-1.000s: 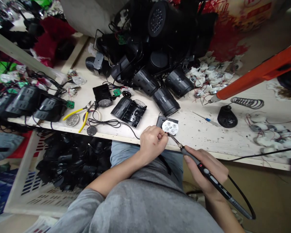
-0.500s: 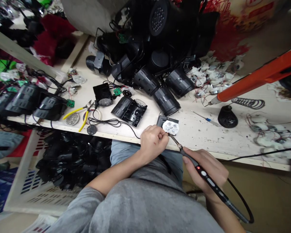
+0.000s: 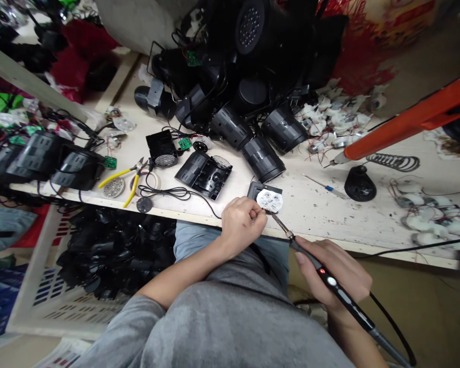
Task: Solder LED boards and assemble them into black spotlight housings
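Note:
My left hand (image 3: pixel 240 223) is closed at the near edge of the bench, pinching something small beside a round white lens plate (image 3: pixel 269 201) that sits on a small black square part. My right hand (image 3: pixel 335 276) is wrapped around a black soldering iron (image 3: pixel 329 280) with a red light on its handle. The iron's metal tip (image 3: pixel 278 221) points up-left and sits just below the lens plate, close to my left fingertips. What my left fingers hold is too small to make out.
On the pale workbench (image 3: pixel 314 209) lie yellow-handled pliers (image 3: pixel 124 179), an open black housing (image 3: pixel 205 175), a pile of black lamp bodies (image 3: pixel 245 102), a small screwdriver (image 3: pixel 324 186), white wired parts (image 3: pixel 429 214) and an orange tool (image 3: pixel 406 120). A crate of black parts (image 3: pixel 111 250) stands below left.
My right hand and the soldering iron have slid slightly right and down, drawing the tip a little away from the lens plate. My left hand has stayed put.

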A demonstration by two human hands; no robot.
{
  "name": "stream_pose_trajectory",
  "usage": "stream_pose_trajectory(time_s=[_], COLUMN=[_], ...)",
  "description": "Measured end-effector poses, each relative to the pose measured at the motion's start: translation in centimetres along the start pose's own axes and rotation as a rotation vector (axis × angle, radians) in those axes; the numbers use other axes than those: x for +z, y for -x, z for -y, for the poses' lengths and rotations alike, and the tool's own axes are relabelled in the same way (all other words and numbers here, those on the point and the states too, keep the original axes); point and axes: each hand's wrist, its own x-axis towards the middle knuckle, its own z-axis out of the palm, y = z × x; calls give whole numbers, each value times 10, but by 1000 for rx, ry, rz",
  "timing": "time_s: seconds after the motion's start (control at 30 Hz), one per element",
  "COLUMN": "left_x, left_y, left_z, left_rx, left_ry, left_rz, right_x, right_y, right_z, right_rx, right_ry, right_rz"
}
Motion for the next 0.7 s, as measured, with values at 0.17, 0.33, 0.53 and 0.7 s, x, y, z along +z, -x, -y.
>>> stream_pose_trajectory(time_s=[0.17,0.33,0.53,0.7], left_x=[0,-2,-5,-2], left_y=[0,1,10,13], left_z=[0,0,1,2], left_rx=[-6,1,191,320], left_ry=[8,43,-77,-228], left_rz=[3,13,-18,-42], right_x=[1,1,-3,-3], right_y=[0,0,0,-5], right_z=[-1,-1,0,2], right_rx=[-6,-12,4,19], right_ry=[10,14,41,49], right_rz=[-9,-19,-19,3])
